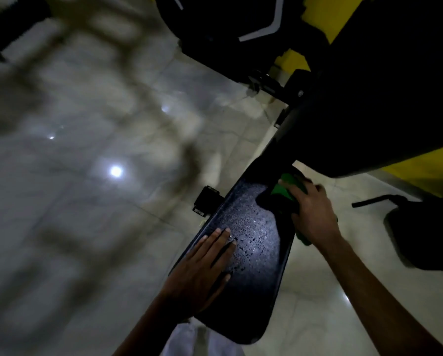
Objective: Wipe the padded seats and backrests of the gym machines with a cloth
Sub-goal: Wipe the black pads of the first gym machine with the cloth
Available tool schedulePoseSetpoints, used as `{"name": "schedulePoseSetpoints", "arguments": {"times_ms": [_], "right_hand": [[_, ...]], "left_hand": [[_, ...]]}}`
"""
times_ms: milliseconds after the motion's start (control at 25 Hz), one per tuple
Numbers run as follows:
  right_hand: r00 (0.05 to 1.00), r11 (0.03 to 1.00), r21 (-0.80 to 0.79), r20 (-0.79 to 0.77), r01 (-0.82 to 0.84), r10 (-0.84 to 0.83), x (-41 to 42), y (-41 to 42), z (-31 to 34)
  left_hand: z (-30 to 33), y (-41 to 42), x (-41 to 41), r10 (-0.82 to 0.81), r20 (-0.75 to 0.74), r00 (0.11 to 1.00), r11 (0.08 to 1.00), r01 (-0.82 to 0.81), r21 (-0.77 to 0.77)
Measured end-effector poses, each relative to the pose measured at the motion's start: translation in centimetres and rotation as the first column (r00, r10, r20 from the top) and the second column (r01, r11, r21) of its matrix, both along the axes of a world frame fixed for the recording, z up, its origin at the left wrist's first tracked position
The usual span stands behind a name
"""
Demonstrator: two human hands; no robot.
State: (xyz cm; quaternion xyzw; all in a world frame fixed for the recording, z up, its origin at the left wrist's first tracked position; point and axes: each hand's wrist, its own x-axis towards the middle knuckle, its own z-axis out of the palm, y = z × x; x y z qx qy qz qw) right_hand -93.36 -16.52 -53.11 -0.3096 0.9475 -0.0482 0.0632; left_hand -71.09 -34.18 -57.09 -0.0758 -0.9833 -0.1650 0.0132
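A black padded seat (256, 242) runs from bottom centre up toward the right, its middle speckled with wet droplets. My left hand (202, 268) lies flat on the seat's near left side, fingers straight and together. My right hand (310, 209) presses a green cloth (286, 190) onto the far end of the seat, fingers spread over it; more green shows below the wrist at the seat's right edge. A large black backrest (374, 98) rises beyond the cloth, at the upper right.
Glossy pale tiled floor (86, 201) spreads left, reflecting ceiling lights. Black and yellow machine frame parts (292, 60) stand at the top. Another black pad with a bar (426, 232) sits at the right. A small black bracket (207, 200) lies left of the seat.
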Motion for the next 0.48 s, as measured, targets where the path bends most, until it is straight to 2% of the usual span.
{"name": "schedulePoseSetpoints", "arguments": {"times_ms": [80, 200, 280, 360, 440, 480], "right_hand": [[0.998, 0.997, 0.054, -0.015, 0.06, -0.06, -1.3, -1.7, 0.1], [0.993, 0.993, 0.015, 0.017, 0.115, -0.115, 0.0, -1.4, 0.6], [0.998, 0.997, -0.024, -0.011, 0.069, -0.069, 5.2, 0.7, 0.7], [0.998, 0.999, 0.025, 0.055, -0.025, 0.024, 10.7, 2.3, 0.3], [0.993, 0.996, 0.049, 0.094, -0.074, 0.069, 11.2, 2.2, 0.3], [0.996, 0.996, 0.05, 0.056, -0.071, 0.068, 9.3, 1.6, 0.5]], "left_hand": [[0.1, -0.2, -0.1, -0.02, -0.008, 1.0, 1.0, 0.02, 0.012], [0.3, -0.3, 0.0, -0.033, 0.027, 0.999, 0.999, 0.033, 0.024], [0.4, -0.6, -0.1, -0.037, 0.047, 0.998, 0.998, 0.035, 0.044], [0.5, -0.8, -0.2, -0.048, 0.064, 0.997, 0.998, 0.045, 0.045], [0.6, -0.9, -0.3, -0.064, 0.09, 0.994, 0.997, 0.06, 0.046], [0.7, -0.9, -0.4, -0.071, 0.103, 0.992, 0.997, 0.066, 0.048]]}}
